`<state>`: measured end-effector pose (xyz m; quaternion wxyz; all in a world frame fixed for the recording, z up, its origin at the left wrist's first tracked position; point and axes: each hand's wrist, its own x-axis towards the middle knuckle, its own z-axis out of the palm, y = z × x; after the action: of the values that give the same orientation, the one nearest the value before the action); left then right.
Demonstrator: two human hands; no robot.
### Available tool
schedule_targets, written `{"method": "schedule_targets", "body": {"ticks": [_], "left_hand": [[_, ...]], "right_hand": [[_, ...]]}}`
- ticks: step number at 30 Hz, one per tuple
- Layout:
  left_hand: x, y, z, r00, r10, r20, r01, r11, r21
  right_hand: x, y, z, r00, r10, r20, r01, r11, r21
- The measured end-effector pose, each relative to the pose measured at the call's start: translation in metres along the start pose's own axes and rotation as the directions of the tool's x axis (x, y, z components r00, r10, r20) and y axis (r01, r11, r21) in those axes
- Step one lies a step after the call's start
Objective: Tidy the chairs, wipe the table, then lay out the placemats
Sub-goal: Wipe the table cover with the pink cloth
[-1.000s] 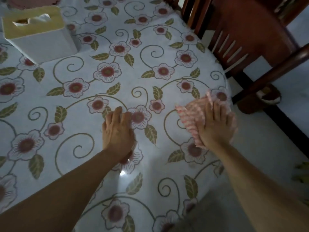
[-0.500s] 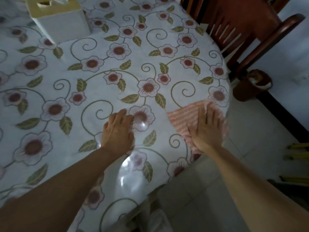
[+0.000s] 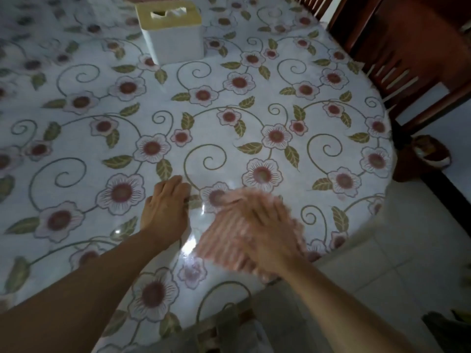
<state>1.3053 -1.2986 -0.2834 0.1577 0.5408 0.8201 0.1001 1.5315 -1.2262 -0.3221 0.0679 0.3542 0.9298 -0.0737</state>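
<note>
Spreading across most of the view, the bench (image 3: 254,103) is carrying a flowered cloth. A dark wooden chair (image 3: 407,47) is standing just beside its far right edge. A white tissue box (image 3: 175,39) is sitting near the far side. The pink striped rag (image 3: 226,240) is lying near the front edge, blurred, under the flat, straight-fingered right hand (image 3: 267,230). The left hand (image 3: 165,210) is resting just beside it, fingers lightly curled on the cloth, its grip holding nothing.

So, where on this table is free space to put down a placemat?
The widest bare patch lies between the tissue box and the two hands, reaching to the table edge by the chair. The near edge is crowded: the left hand rests there, and the right hand presses the cloth.
</note>
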Motion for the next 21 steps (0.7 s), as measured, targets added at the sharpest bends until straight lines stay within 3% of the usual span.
{"method": "schedule_targets", "body": {"ticks": [2, 4, 6, 8, 10, 12, 14, 19, 21], "left_hand": [[0.003, -0.004, 0.0, 1.0, 0.008, -0.011, -0.008, 1.0, 0.005], [0.011, -0.003, -0.002, 0.999, -0.028, -0.03, 0.028, 1.0, -0.006], [0.02, -0.001, -0.004, 0.997, -0.067, -0.024, 0.067, 0.998, -0.016], [0.032, -0.001, -0.006, 0.997, -0.074, -0.018, 0.074, 0.997, -0.018], [0.042, -0.001, -0.007, 0.997, -0.083, 0.001, 0.083, 0.997, -0.007], [0.054, -0.001, -0.008, 0.996, -0.085, -0.009, 0.085, 0.996, 0.002], [0.071, 0.0, -0.009, 0.994, -0.097, -0.046, 0.096, 0.995, -0.008], [0.117, 0.004, -0.016, 0.984, -0.14, -0.107, 0.137, 0.99, -0.041], [0.138, 0.004, -0.019, 0.979, -0.176, -0.104, 0.174, 0.984, -0.034]], "right_hand": [[0.012, 0.023, -0.011, 0.974, 0.227, -0.023, -0.227, 0.974, 0.009], [0.022, 0.012, -0.015, 0.935, 0.35, -0.055, -0.35, 0.937, 0.008], [0.027, -0.017, -0.013, 0.952, 0.301, -0.058, -0.3, 0.954, 0.028], [0.032, -0.038, -0.007, 0.996, 0.074, -0.048, -0.073, 0.997, 0.027], [0.042, -0.034, -0.006, 0.994, -0.106, -0.02, 0.106, 0.994, 0.008], [0.06, -0.015, -0.008, 0.987, -0.161, -0.012, 0.161, 0.987, 0.019], [0.088, 0.008, -0.016, 0.994, -0.107, 0.003, 0.107, 0.994, 0.029], [0.175, 0.061, -0.046, 0.965, 0.25, -0.072, -0.244, 0.966, 0.081], [0.197, 0.059, -0.051, 0.966, 0.24, -0.093, -0.236, 0.97, 0.051]]}}
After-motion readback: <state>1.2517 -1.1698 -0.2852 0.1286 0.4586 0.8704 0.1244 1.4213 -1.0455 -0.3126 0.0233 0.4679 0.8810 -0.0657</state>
